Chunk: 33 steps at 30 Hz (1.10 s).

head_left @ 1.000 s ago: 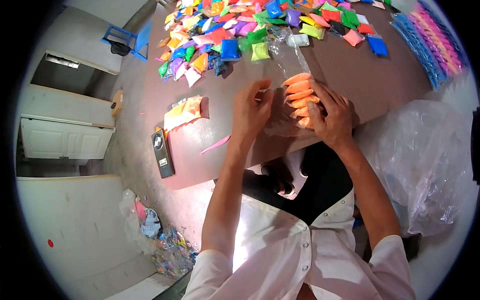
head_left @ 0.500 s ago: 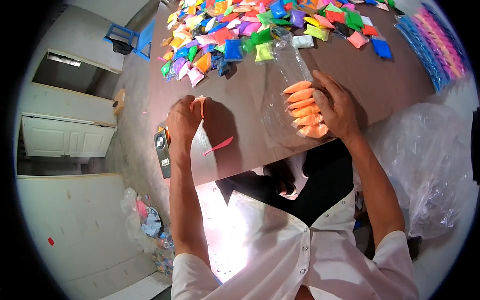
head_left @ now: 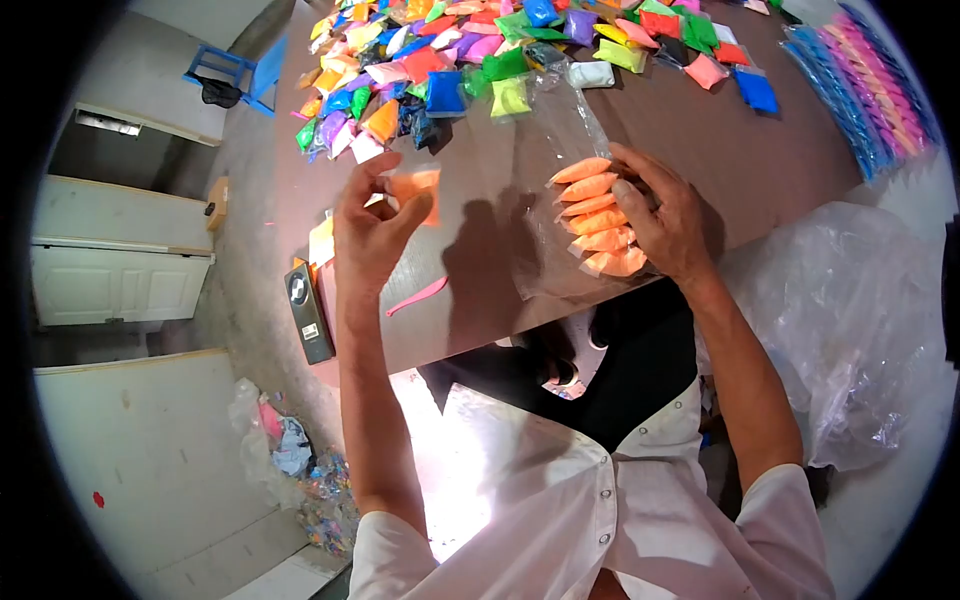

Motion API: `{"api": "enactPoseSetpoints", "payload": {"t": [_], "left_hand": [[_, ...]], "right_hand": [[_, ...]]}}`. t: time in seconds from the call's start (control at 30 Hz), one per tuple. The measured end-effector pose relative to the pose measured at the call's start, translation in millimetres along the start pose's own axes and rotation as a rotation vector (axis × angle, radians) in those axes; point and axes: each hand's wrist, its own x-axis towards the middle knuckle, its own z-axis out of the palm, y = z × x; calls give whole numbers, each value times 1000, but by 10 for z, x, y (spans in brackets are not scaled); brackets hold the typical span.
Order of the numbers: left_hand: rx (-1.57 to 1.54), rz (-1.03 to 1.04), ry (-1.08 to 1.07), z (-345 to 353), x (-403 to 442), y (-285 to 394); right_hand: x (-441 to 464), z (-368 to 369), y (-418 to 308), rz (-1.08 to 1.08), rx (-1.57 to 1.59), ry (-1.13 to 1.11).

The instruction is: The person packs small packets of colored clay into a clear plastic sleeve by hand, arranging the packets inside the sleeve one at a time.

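Between the thumb and fingers of my left hand (head_left: 372,225) is a small orange packet (head_left: 418,194), raised over the table's left side. My right hand (head_left: 662,212) is closed around the right side of a clear plastic bag (head_left: 545,225). Inside that bag, several orange packets (head_left: 598,215) lie stacked in a column. On the tabletop below my left hand is a pink plastic tool (head_left: 418,296), thin and curved. A black box (head_left: 308,312) rests at the table's left edge, with an orange and yellow piece (head_left: 321,243) just behind it.
A heap of colourful packets (head_left: 480,48) covers the far part of the brown table (head_left: 760,160). Bundled blue and pink packets (head_left: 860,85) lie at the far right. A large clear plastic sheet (head_left: 820,330) hangs at the right. A blue chair (head_left: 240,78) stands beyond the left edge.
My left hand has lifted the orange packet up and slightly right, turning so the packet shows more. My right hand stays at the bag. The whole view has shifted slightly.
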Motion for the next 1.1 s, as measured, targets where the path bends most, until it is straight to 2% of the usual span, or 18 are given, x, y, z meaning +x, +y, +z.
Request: {"api": "enactPoseSetpoints", "payload": {"t": [0.07,0.1,0.27,0.3,0.37,0.63,0.83,0.9,0.93,1.0,1.03,1.1], "left_hand": [[-184,67,-29,222,35,11],[-226,1,-36,332,25,91],[-206,-124,-90,766,87,173],[-207,-125,-93,879,94,175],[-423,-27,-39,1063,118,147],[-452,-65,-196,1232,160,67],[-640,-110,-265,1289,192,-19],[-409,-49,-298,1299,203,-78],[-410,-49,-301,1317,206,-102],[-169,135,-196,1340,202,-120],[-169,134,-196,1355,206,-108],[-15,290,-104,1396,221,-70]], "right_hand": [[-2,-1,-24,21,13,-3],[-6,-3,-31,16,-3,-2],[2,-15,-43,39,-11,1],[9,-14,-30,13,-28,3],[11,-9,-26,-10,-45,4],[31,-13,-64,1,-42,-4],[20,-6,-23,-4,-87,-32],[30,-10,-16,-9,-101,-38],[28,-8,-14,-11,-112,-44],[28,-19,-43,-5,-113,-60],[34,-22,-54,-3,-112,-75],[39,-10,-38,-23,-112,-67]]}}
